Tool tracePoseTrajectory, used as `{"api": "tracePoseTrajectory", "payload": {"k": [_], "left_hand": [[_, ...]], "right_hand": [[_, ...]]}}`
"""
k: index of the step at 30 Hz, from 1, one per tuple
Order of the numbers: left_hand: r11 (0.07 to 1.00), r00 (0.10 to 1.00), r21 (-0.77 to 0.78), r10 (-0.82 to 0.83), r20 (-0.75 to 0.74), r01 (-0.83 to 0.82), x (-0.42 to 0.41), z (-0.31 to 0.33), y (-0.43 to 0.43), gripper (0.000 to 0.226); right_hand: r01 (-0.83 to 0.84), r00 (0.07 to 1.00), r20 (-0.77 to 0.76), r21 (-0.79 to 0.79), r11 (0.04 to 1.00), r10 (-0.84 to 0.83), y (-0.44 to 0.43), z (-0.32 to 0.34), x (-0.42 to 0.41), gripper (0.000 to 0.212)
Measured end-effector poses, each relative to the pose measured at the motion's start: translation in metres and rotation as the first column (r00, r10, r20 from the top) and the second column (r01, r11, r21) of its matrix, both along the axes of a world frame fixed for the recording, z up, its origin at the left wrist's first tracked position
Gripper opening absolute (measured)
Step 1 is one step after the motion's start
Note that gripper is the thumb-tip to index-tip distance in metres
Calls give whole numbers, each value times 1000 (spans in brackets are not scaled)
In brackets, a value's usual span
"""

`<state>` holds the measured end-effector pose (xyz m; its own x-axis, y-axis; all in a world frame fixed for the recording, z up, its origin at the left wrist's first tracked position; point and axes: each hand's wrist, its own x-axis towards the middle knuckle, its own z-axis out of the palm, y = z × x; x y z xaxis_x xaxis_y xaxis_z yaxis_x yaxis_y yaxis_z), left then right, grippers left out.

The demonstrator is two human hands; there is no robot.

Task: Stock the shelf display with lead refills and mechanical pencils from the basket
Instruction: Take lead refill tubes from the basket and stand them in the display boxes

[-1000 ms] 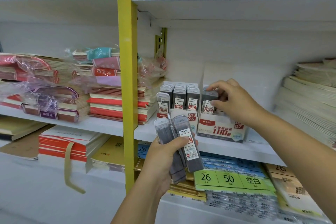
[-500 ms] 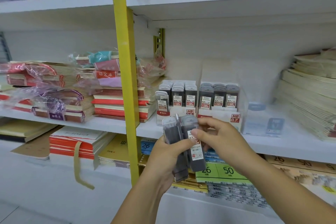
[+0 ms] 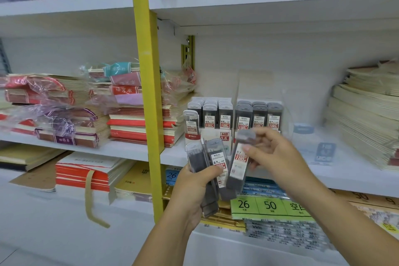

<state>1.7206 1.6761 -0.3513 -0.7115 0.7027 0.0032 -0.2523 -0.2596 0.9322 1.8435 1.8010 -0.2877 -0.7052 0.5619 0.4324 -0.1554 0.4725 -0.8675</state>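
Left hand (image 3: 195, 185) grips refill bundle (image 3: 217, 162) before shelf (image 3: 129, 148). Right hand (image 3: 274, 153) pinches single case (image 3: 237, 170) near 0.7 box (image 3: 258, 119). Risk: loose bundle fans, cases slip; case lands in 0.5 row (image 3: 209, 114).

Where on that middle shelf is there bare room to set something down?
The white shelf board is bare between the clear plastic box with a blue label and the cream paper stack. A narrow front strip runs left of the 0.5 lead refill display box. The plastic-wrapped notebook stacks crowd the left bay.
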Motion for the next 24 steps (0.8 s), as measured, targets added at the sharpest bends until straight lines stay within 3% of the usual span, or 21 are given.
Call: {"api": "tracePoseTrajectory", "payload": {"k": [4,6,10,13,15,17,19,21,23,24], "left_hand": [[999,1000,39,19,15,-20,-7,5,-2,24],[998,1000,53,26,1,-26,-9,8,-1,25],[997,1000,66,31,3,-31,-10,9,3,24],[998,1000,66,25,-7,-24,-11,8,5,25],[998,1000,65,20,-9,-20,-10,9,6,24],[997,1000,70,16,-10,-15,-10,10,7,24],[997,1000,74,13,-13,-12,-9,11,7,23],[997,1000,75,10,-20,-9,-8,12,5,23],[997,1000,75,3,-26,-1,-6,14,3,24],[997,1000,73,-1,-31,3,-4,14,2,24]], "right_hand": [[228,953,-248,195,954,-177,25,51,10,36],[286,945,-259,368,885,-198,42,73,9,45],[278,937,-7,621,733,-349,69,83,-9,33],[177,927,168,592,786,-335,79,79,-21,22],[163,921,198,585,794,-335,83,76,-26,17],[224,869,159,717,659,-469,86,76,-30,11],[252,799,110,831,495,-591,85,74,-30,25],[296,788,26,860,416,-615,76,68,-25,38],[351,842,-57,813,465,-536,55,56,-16,36],[321,889,-39,764,560,-457,40,48,-13,33]]}}
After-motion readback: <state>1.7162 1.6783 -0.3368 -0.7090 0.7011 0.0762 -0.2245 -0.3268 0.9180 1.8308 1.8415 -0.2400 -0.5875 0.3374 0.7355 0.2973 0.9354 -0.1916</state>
